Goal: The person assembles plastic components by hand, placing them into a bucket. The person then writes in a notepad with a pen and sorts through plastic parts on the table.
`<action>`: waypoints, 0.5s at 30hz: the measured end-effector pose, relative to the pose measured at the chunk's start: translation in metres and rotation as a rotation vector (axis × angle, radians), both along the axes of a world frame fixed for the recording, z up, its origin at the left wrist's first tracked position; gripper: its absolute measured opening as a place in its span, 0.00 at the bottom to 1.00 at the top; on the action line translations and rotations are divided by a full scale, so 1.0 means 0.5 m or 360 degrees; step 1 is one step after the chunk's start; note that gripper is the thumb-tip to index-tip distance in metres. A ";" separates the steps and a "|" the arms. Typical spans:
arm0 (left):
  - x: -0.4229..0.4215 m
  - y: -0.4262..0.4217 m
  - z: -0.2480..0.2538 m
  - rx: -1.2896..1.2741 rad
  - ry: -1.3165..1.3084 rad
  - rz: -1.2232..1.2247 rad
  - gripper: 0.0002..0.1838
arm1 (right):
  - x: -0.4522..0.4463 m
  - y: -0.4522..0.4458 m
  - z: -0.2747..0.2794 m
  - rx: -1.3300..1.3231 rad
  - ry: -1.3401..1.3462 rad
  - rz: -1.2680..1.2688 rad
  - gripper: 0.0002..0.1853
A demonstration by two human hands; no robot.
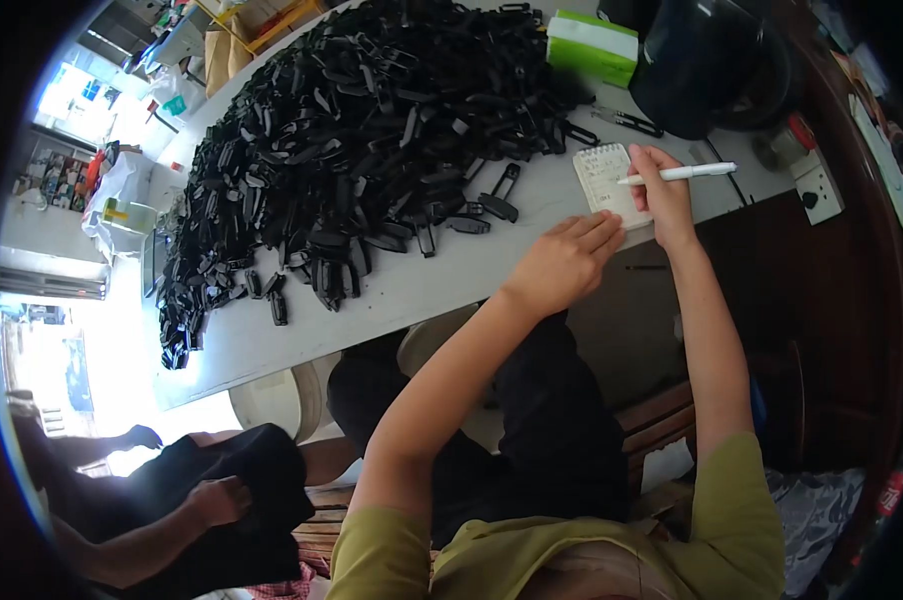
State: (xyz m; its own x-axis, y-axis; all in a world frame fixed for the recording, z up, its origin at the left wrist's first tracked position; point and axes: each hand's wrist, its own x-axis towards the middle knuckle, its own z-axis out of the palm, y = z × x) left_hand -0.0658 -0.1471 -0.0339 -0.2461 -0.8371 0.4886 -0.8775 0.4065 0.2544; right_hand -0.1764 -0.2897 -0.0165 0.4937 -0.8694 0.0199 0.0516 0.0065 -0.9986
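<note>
A small spiral notepad (pixel 599 180) with handwritten lines lies on the table near its front edge. My right hand (pixel 669 205) grips a white pen (pixel 710 170), whose tip is over the page. The lower right of the pad is partly covered by that hand. My left hand (pixel 569 258) rests flat, its outstretched fingers on the pad's bottom edge, holding nothing. Just left of the pad begins a large heap of black plastic clip-like parts (pixel 362 120), with a few loose ones such as a black clip (pixel 500 195) close by.
Behind the pad stand a green-and-white tissue pack (pixel 592 48), a dark kettle-like vessel (pixel 707 65) and a utility-knife-like tool (pixel 627 121). A white power socket (pixel 820 190) is at the right. Another person's hand (pixel 220 500) shows at lower left, beside a stool (pixel 277 400).
</note>
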 end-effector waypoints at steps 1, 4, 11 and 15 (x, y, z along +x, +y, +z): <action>0.005 -0.001 0.002 -0.0019 -0.0011 0.0016 0.25 | 0.008 -0.006 0.002 -0.0104 0.0028 -0.0041 0.19; 0.002 0.001 0.000 0.0024 0.0134 -0.0030 0.26 | 0.061 -0.030 0.010 -0.0949 0.0287 0.0045 0.14; 0.009 0.001 -0.002 0.0256 0.0209 -0.0079 0.23 | 0.264 0.070 0.077 -0.2122 0.1256 0.0443 0.36; 0.007 0.002 -0.009 0.0183 0.0279 -0.0071 0.18 | 0.338 0.063 0.078 -0.1915 0.1479 0.0430 0.45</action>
State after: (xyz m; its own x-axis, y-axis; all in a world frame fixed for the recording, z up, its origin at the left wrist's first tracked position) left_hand -0.0623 -0.1462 -0.0386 -0.2041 -0.8798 0.4293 -0.7976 0.4038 0.4482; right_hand -0.0072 -0.2581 0.0226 0.8632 -0.4512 0.2265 -0.4406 -0.8923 -0.0986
